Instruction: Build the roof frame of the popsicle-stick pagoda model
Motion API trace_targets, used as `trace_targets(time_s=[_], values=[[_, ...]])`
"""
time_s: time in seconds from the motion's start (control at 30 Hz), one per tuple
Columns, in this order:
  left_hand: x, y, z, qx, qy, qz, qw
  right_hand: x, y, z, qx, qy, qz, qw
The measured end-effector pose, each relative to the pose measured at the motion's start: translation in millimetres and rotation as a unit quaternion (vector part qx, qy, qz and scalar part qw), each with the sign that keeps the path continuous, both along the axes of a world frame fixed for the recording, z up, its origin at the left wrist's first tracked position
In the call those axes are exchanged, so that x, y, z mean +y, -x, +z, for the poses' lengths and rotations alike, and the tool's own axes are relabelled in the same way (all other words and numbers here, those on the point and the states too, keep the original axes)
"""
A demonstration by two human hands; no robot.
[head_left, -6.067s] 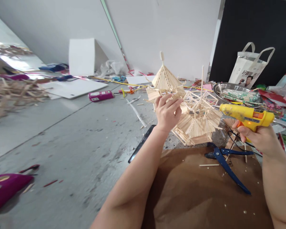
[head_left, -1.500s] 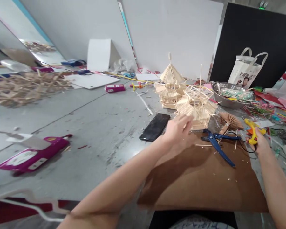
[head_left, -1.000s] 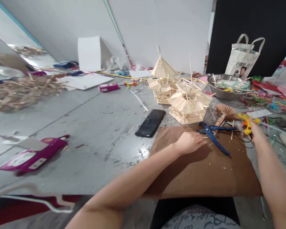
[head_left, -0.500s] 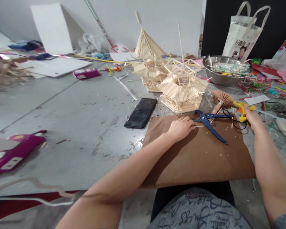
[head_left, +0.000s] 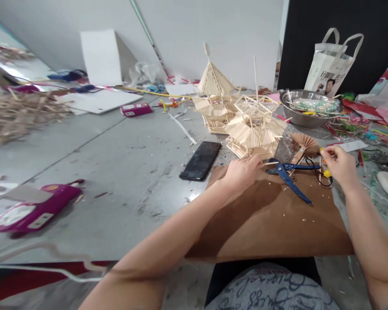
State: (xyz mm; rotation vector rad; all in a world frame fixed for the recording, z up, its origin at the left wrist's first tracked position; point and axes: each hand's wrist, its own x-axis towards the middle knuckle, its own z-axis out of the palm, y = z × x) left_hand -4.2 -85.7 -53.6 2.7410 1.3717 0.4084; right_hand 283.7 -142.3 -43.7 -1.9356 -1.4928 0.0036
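Note:
My left hand [head_left: 244,174] is closed, pinching a thin wooden stick [head_left: 271,163] whose end sticks out to the right beside the blue-handled cutter [head_left: 291,183]. The cutter lies with its handles spread on the brown board [head_left: 271,232]. My right hand [head_left: 341,168] is closed around the yellow glue gun [head_left: 327,173]; the hand hides most of its body. A black cord loops below the gun. Just left of it is a brown pleated fan-shaped piece [head_left: 304,144]. Behind my left hand stands a model pavilion of wooden sticks [head_left: 257,135].
A black phone [head_left: 200,161] lies left of the board. Behind are a second stick model with a pointed roof [head_left: 215,82], a metal bowl [head_left: 310,120] of packets and a white bag [head_left: 330,69]. Purple tools [head_left: 39,211] and a stick pile [head_left: 22,107] are at left.
My left hand has lifted slightly with the stick. My right hand has shifted left over the glue gun and now covers more of it. The camera view has tilted up and turned left.

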Motion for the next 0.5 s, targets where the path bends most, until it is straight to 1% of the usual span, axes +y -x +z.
trace_targets(time_s=[0.07,0.13,0.17,0.23,0.3,0.37,0.43,0.5], values=[[0,-2,10.7,-0.090,0.031,-0.006,0.995,2,27,13.2,0.031,-0.025,0.091,0.995],[-2,-8,19.7,-0.209,0.092,-0.024,0.973,6,49,24.4,0.084,-0.033,0.194,0.977],[-3,-12,23.2,-0.269,0.133,-0.039,0.953,9,57,28.8,0.116,-0.030,0.234,0.965],[-5,-21,27.6,-0.365,0.232,-0.077,0.899,14,68,34.9,0.189,-0.010,0.280,0.941],[-5,-29,28.7,-0.416,0.330,-0.111,0.840,18,72,37.4,0.251,0.007,0.286,0.925],[-4,-35,27.9,-0.430,0.407,-0.138,0.794,22,73,37.1,0.301,0.015,0.274,0.913],[-1,-39,27.0,-0.419,0.457,-0.157,0.768,25,72,35.0,0.337,0.012,0.264,0.904],[3,-41,26.8,-0.399,0.485,-0.169,0.760,29,71,32.5,0.352,0.006,0.259,0.899]])
